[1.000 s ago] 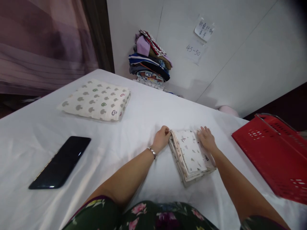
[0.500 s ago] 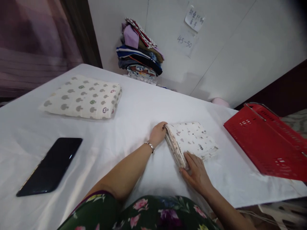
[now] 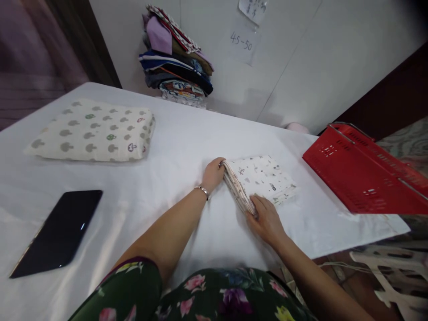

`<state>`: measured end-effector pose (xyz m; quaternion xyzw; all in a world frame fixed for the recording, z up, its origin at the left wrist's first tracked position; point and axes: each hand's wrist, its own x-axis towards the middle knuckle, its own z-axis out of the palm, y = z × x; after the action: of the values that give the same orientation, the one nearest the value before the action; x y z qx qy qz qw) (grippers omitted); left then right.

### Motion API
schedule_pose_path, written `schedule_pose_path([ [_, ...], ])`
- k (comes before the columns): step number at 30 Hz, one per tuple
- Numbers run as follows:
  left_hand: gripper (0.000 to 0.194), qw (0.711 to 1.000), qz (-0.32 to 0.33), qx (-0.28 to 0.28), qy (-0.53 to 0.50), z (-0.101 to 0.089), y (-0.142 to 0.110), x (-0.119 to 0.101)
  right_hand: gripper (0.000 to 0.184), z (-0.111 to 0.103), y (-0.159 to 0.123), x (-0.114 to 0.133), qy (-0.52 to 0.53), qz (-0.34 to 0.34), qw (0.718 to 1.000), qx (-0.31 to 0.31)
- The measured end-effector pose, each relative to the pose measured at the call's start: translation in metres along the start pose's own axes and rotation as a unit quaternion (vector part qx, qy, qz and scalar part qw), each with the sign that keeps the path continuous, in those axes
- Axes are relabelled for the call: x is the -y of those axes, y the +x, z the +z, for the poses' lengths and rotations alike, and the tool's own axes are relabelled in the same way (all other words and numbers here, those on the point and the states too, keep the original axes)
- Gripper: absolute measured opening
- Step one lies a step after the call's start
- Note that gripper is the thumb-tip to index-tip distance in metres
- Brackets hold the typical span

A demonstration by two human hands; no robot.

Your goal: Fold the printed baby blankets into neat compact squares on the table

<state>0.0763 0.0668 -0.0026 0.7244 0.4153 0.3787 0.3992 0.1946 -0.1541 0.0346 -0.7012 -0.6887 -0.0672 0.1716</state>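
A folded white cloth (image 3: 259,176) with small printed figures lies on the white-covered table, its layered edge facing left. My left hand (image 3: 214,174) grips the far left corner of that cloth, its fingertips partly hidden behind the layers. At the near corner, my right hand (image 3: 266,218) pinches the layers between thumb and fingers. Farther left rests another folded cloth (image 3: 96,131), cream with a mushroom print; neither hand touches it.
A black tablet-like slab (image 3: 58,234) lies at the left front of the table. The red plastic basket (image 3: 361,174) stands at the right edge. Against the wall is a stack of folded clothes (image 3: 177,62). A white plastic stool (image 3: 394,272) is below at right.
The whole view has shifted, so things appear farther left and higher. My right hand has closed more firmly on the near corner of the cloth; my left hand keeps its hold.
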Motion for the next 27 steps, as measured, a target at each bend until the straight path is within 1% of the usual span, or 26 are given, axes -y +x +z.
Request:
schedule_pose_path([
  [3,0.029,1.0,-0.003,-0.001,0.001,0.0,0.0,0.001,0.045,-0.003,-0.002,0.0,0.035,0.013,0.999,-0.021],
  [5,0.029,1.0,0.001,-0.001,0.005,-0.001,0.0,0.001,0.047,-0.008,-0.005,-0.004,0.067,0.001,0.997,-0.024],
  [8,0.029,1.0,0.003,-0.001,0.005,0.0,0.0,0.002,0.049,-0.018,-0.012,-0.015,0.11,-0.037,0.992,-0.04],
  [10,0.029,1.0,0.005,-0.001,0.002,0.0,0.001,0.002,0.048,-0.023,-0.016,-0.024,0.132,-0.037,0.989,-0.063],
  [12,0.028,1.0,0.007,-0.002,0.003,0.001,0.001,0.002,0.048,-0.026,-0.02,-0.03,0.14,-0.033,0.987,-0.072],
  [18,0.029,1.0,-0.001,0.0,0.014,0.0,0.002,0.0,0.051,-0.02,-0.019,-0.034,0.104,-0.076,0.991,-0.038],
  [22,0.029,1.0,-0.006,0.006,0.01,0.0,0.002,0.0,0.058,-0.019,-0.011,-0.035,0.08,-0.11,0.99,0.031],
  [23,0.029,1.0,-0.007,0.007,0.009,0.0,0.003,0.001,0.059,-0.02,-0.01,-0.036,0.081,-0.115,0.989,0.038],
  [27,0.029,1.0,-0.003,0.004,0.006,0.001,0.003,0.002,0.059,-0.019,-0.005,-0.036,0.08,-0.122,0.989,0.033],
])
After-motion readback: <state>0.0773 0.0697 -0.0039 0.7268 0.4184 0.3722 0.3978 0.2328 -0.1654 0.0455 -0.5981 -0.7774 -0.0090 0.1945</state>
